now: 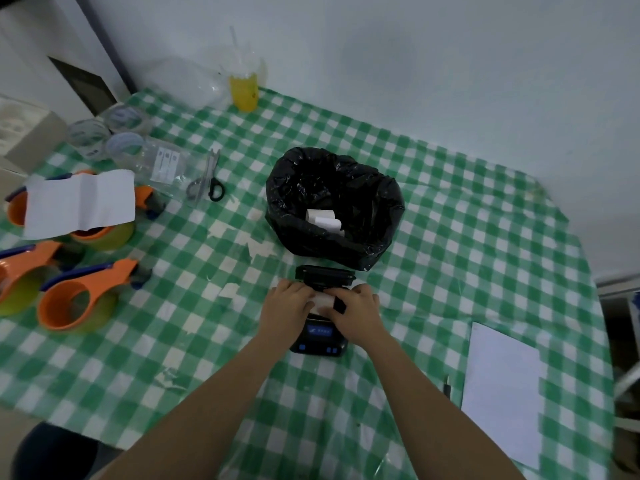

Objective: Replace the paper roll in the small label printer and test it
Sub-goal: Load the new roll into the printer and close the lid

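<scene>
The small black label printer (319,339) lies on the green checked cloth with its lit blue screen toward me and its lid (325,273) flipped open at the far end. A white paper roll (322,301) sits in the open bay. My left hand (285,303) presses on the roll's left side. My right hand (356,306) rests on its right side, with a small black piece (339,305) at the fingers. Both hands cover most of the bay.
A black bin bag (334,206) holding white paper rolls (323,218) stands just behind the printer. Scissors (207,180), orange tape dispensers (79,296), clear tape rolls (104,133), a yellow drink cup (244,86) sit left and back. A white sheet (502,389) and pen (446,384) lie right.
</scene>
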Motion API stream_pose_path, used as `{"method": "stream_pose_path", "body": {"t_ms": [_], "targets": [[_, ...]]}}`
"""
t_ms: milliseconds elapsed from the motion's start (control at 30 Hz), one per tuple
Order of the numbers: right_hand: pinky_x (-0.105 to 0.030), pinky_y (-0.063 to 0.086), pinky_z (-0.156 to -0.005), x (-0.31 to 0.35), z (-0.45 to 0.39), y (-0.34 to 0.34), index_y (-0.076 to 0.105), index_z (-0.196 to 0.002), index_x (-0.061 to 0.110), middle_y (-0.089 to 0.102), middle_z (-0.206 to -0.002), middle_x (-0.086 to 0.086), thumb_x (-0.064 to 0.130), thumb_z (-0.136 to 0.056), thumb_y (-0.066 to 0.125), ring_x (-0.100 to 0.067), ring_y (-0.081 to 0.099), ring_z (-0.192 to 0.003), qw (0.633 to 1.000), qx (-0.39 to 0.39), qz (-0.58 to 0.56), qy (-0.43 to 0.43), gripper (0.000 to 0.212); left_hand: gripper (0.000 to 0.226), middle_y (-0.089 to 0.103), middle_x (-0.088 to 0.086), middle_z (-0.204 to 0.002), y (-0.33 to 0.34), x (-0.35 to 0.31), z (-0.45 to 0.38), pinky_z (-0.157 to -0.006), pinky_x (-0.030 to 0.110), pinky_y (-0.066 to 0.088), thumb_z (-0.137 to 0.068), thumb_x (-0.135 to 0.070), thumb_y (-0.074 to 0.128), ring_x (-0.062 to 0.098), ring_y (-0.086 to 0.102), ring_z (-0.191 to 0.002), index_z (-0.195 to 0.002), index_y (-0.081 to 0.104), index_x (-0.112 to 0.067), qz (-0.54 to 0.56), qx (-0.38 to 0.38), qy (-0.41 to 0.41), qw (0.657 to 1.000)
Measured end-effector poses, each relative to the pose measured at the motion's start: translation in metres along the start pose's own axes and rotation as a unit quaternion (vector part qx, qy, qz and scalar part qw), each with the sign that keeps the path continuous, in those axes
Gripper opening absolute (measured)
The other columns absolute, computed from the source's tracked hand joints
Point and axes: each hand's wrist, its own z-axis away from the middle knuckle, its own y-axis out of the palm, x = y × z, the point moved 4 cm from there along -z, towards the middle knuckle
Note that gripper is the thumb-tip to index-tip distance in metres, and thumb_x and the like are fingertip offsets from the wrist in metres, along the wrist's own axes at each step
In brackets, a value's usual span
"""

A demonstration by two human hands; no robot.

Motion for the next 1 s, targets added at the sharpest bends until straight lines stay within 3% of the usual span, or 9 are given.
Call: {"method": "stream_pose_path", "body": {"t_ms": [200, 333, 467, 533, 733, 867, 933, 1000], "targets": [[-0.037, 0.031, -0.094, -0.007, 0.002, 0.007, 0.058, -0.123, 0.034, 0.052, -0.126, -0.002, 0.043, -0.085, 0.058, -0.028, 0.039, -0.113, 0.997, -0.057, 0.052, -0.029, 0.039, 0.020, 0.075, -0.002, -0.077, 0.005, 0.001, 0.001, -0.055, 0.036, 0.056, -0.061, -0.015, 0.083, 0.024, 0.066, -0.073, -0.076, 0.071, -0.017, -0.005, -0.003, -0.015, 1.000], [-0.042, 0.038, -0.087, -0.008, 0.004, 0.012, 0.061, -0.120, 0.023, 0.059, -0.117, -0.009, 0.030, -0.084, 0.062, -0.033, 0.046, -0.108, 0.995, -0.075, 0.051, -0.032, 0.037, 0.021, 0.075, -0.001, -0.080, 0.009, 0.000, 0.000, -0.056, 0.036, 0.054, -0.061, -0.015, 0.083, 0.026, 0.066, -0.076, -0.077, 0.070, -0.016, 0.005, -0.011, -0.022, 1.000], [-0.038, 0.045, -0.071, -0.008, 0.010, 0.011, 0.072, -0.096, 0.021, 0.068, -0.093, -0.004, 0.025, -0.073, 0.073, -0.019, 0.044, -0.093, 0.984, -0.171, 0.022, -0.039, 0.023, 0.023, 0.075, -0.001, -0.078, 0.011, 0.000, 0.000, -0.056, 0.034, 0.055, -0.059, -0.013, 0.084, 0.026, 0.066, -0.073, -0.076, 0.070, -0.016, 0.017, -0.022, -0.015, 1.000], [-0.039, 0.048, -0.066, -0.008, 0.012, 0.011, 0.074, -0.087, 0.020, 0.069, -0.086, -0.002, 0.018, -0.070, 0.076, -0.023, 0.054, -0.087, 0.983, -0.178, 0.022, -0.045, 0.017, 0.023, 0.075, 0.001, -0.079, 0.012, 0.000, 0.001, -0.058, 0.034, 0.055, -0.059, -0.011, 0.084, 0.027, 0.066, -0.074, -0.078, 0.070, -0.015, 0.030, -0.032, -0.009, 0.999], [-0.037, 0.050, -0.062, -0.007, 0.014, 0.011, 0.073, -0.073, 0.018, 0.068, -0.077, -0.001, 0.015, -0.070, 0.076, -0.027, 0.061, -0.074, 0.982, -0.177, 0.025, -0.058, 0.005, 0.017, 0.076, 0.011, -0.089, 0.007, 0.005, 0.007, -0.074, 0.040, 0.057, -0.080, -0.009, 0.068, 0.030, 0.064, -0.088, -0.096, 0.073, -0.007, 0.135, -0.029, -0.032, 0.990], [-0.036, 0.050, -0.065, -0.006, 0.017, 0.009, 0.074, -0.074, 0.015, 0.068, -0.077, -0.002, 0.016, -0.073, 0.070, -0.027, 0.060, -0.075, 0.983, -0.168, 0.019, -0.074, 0.004, 0.013, 0.068, 0.013, -0.090, -0.020, 0.013, 0.009, -0.075, 0.034, 0.048, -0.088, -0.011, 0.057, 0.030, 0.059, -0.087, -0.093, 0.067, -0.005, 0.166, -0.133, -0.082, 0.974], [-0.036, 0.051, -0.066, -0.006, 0.019, 0.009, 0.074, -0.076, 0.014, 0.068, -0.076, -0.003, 0.015, -0.073, 0.072, -0.027, 0.060, -0.074, 0.984, -0.160, 0.024, -0.079, 0.003, 0.022, 0.064, 0.013, -0.101, -0.034, 0.009, -0.001, -0.082, 0.032, 0.044, -0.091, -0.012, 0.047, 0.030, 0.056, -0.094, -0.103, 0.063, -0.005, 0.160, -0.159, -0.043, 0.973], [-0.035, 0.052, -0.066, -0.007, 0.022, 0.010, 0.074, -0.077, 0.014, 0.068, -0.074, -0.003, 0.014, -0.074, 0.074, -0.026, 0.060, -0.073, 0.984, -0.154, 0.028, -0.083, 0.004, 0.036, 0.059, 0.014, -0.123, -0.036, 0.003, -0.018, -0.097, 0.036, 0.043, -0.091, -0.006, 0.042, 0.031, 0.051, -0.114, -0.124, 0.056, -0.007, 0.142, -0.094, -0.007, 0.985]]}}
